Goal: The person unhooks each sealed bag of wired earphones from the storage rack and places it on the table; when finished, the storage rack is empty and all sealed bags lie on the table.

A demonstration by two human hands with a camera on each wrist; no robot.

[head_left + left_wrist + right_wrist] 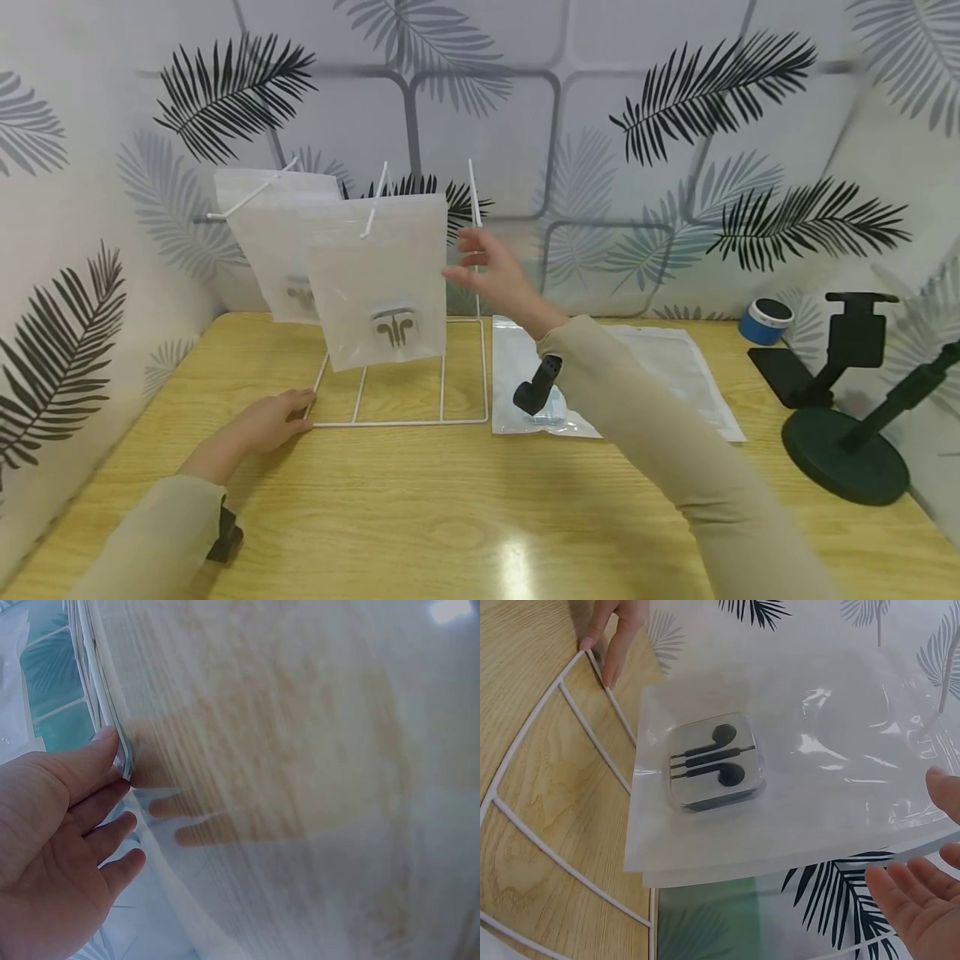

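Bag (378,275) location: hung from the middle hook (375,200) of the rack (397,424), with a case (716,761) low inside.
Left hand (266,423): thumb and forefinger pinched the rack's front left corner.
Right hand (498,275): fingers loosely bent, grasping nothing, just beside the bag's right edge.
Bag handling: judged light, soft and slick; film likely to crease or swing.
Case handling: looked rigid; probably the bag's main weight.
Hold point: top margin beside the hook, judged best; gripping the bottom could have tilted it.
Bag edges: left overlapped the rear bag (262,250) in the head view; right faced the right hook (474,192); lower cleared the rack's base.
Room: widest forward, above the table (420,517); the wall (600,150) limited movement behind.
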